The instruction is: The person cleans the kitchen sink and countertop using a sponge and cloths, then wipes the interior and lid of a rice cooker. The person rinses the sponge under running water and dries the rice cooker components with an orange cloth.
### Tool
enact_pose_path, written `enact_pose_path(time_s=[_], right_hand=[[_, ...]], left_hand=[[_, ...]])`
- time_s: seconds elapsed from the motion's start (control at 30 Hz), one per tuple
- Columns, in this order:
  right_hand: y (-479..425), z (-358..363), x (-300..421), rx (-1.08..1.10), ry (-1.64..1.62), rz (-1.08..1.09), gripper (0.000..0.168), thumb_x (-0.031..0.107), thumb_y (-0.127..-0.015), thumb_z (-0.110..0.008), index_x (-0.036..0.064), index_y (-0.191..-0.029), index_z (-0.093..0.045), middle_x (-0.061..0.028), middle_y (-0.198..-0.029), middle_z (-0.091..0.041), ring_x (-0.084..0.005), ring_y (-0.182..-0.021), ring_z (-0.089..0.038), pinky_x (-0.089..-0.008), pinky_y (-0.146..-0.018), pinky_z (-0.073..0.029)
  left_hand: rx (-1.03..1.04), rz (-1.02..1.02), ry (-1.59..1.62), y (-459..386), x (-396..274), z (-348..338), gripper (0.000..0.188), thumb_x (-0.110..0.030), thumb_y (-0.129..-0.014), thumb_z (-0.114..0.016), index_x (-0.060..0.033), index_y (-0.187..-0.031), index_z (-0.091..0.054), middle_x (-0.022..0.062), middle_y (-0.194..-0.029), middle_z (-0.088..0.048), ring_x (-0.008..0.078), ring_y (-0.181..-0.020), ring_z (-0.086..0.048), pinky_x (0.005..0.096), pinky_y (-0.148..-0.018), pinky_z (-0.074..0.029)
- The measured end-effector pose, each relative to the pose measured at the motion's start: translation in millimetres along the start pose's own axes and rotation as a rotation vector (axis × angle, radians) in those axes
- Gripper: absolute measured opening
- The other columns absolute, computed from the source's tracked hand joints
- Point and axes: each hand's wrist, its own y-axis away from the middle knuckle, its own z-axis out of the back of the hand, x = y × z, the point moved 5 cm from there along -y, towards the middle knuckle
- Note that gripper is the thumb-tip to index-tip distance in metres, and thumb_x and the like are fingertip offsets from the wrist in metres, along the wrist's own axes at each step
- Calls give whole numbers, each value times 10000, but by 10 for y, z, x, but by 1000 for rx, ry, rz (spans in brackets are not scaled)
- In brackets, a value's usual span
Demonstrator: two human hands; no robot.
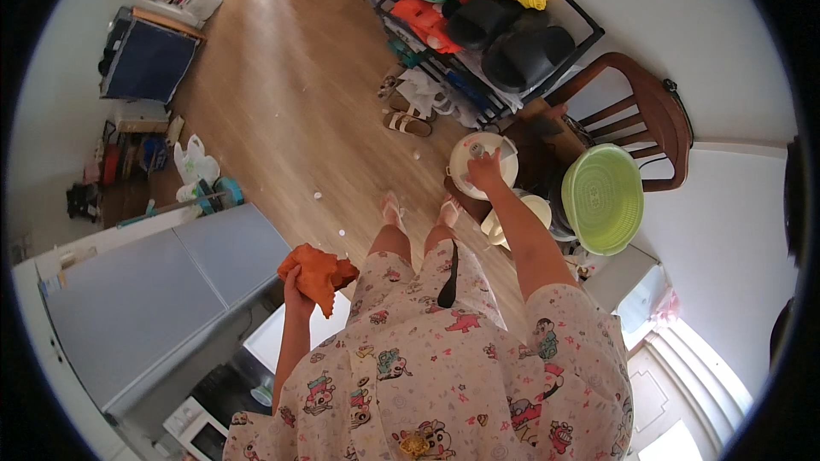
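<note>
An orange cloth point(310, 270) hangs crumpled from my left hand point(296, 291), whose fingers are closed around it, near the grey cabinet. My right hand point(485, 174) reaches down onto a round white lidded container point(466, 157) that stands on the seat of a brown wooden chair. Its fingers are at the lid's clear knob; whether they grip it is hard to tell. Cream-coloured containers point(535, 210) sit just below it, partly behind my right forearm. A green plastic colander basket point(603, 198) is to their right.
A black metal shoe rack point(564, 67) holds clogs and black slippers, with sandals point(407, 123) on the floor beside it. The wooden chair's backrest point(656, 109) stands against the wall. At left are a grey cabinet point(141, 301) and a white plastic bag point(195, 161). Small white bits dot the wood floor.
</note>
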Motion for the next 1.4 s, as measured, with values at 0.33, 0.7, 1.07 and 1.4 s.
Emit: enact_pose_path(time_s=[0.33, 0.7, 1.07, 1.4], right_hand=[[-247, 950, -323, -221, -551, -215, 399, 502, -811, -662, 106, -823, -713, -109, -898, -692, -303, -947, -610, -465, -900, -396], [-39, 1149, -306, -395, -1416, -557, 420, 395, -845, -744, -12, -753, -700, -25, -596, -573, -69, -588, -490, -304, -542, -404], [229, 2262, 449, -640, -1255, -529, 318, 267, -854, -725, -24, -734, -679, -72, -621, -509, -121, -614, -462, -312, -577, -363], [1117, 3631, 947, -1011, -1731, -765, 264, 230, -874, -644, 9, -729, -647, -10, -750, -592, -114, -743, -521, -261, -709, -399]], left_hand=[[200, 310, -293, -1486, -714, -882, 481, -223, -901, -598, -45, -1333, -487, 116, -1285, -598, 276, -1192, -577, 410, -1040, -460], [287, 408, -468, -2223, -1445, -1525, 559, -324, -918, -659, -54, -1364, -455, 118, -1337, -556, 272, -1227, -550, 426, -1047, -456], [337, 367, -590, -2642, -1620, -1443, 515, -379, -925, -660, -39, -1280, -505, 125, -1240, -608, 247, -1141, -605, 389, -971, -509], [492, 116, -803, -2926, -2024, -1914, 310, -190, -882, -721, -20, -1116, -612, 89, -1057, -662, 199, -967, -649, 338, -842, -544]])
